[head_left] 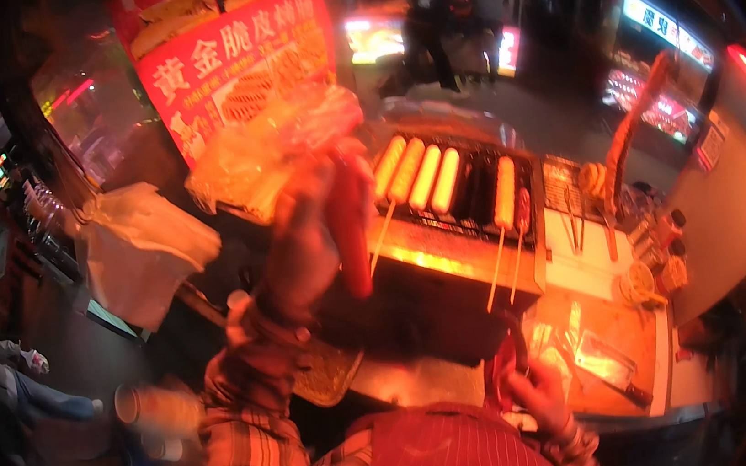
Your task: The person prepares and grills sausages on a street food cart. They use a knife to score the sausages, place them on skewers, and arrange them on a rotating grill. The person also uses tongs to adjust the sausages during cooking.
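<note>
My left hand (301, 250), in a dark glove or deep shadow, is raised in front of the grill's left end. It is closed round a long red object (351, 226), blurred, whose kind I cannot make out. Beyond it lies a pile of clear plastic bags (262, 144). Low at the right, my right hand (540, 393) is closed on a dark curved handle (519, 345); a dark red cloth or bag (500, 375) hangs beside it. On the grill (446, 225) lie several pale yellow sausages (445, 180), some darker ones (477, 189) and a thin red skewered one (524, 209).
A cleaver (609, 367) lies on the wooden board (642, 331) at right, near sauce bottles (659, 237) and tongs (576, 219). A large skewered sausage model (637, 129) stands upright. A white bag (140, 250) hangs at left. People (450, 17) stand beyond the stall.
</note>
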### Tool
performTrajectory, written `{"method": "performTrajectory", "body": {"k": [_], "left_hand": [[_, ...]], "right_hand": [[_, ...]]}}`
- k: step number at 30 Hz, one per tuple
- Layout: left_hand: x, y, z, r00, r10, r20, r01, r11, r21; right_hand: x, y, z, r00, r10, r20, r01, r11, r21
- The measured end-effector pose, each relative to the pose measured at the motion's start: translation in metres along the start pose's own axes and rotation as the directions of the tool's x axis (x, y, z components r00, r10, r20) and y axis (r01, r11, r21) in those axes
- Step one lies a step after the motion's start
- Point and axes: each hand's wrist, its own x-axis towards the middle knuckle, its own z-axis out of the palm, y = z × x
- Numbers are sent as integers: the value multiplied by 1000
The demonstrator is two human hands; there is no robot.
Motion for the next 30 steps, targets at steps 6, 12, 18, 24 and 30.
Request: {"method": "performTrajectory", "body": {"k": [6,12,18,24,30], "left_hand": [[-105,-49,23,960,-274,58,261,951,165],[-143,-65,50,907,-409,99,356,871,338],[-161,-69,63,951,-273,144,148,813,564],[-176,-78,84,963,-140,230,7,867,498],[-192,-104,87,970,1,242,-140,818,558]], "right_hand": [[33,-97,43,779,-573,255,592,536,-602],[28,-97,43,725,-535,434,668,393,-631],[14,-89,32,719,-469,513,673,285,-682],[0,-81,28,683,-536,496,664,171,-728],[-13,-67,28,653,-623,430,608,93,-788]]}}
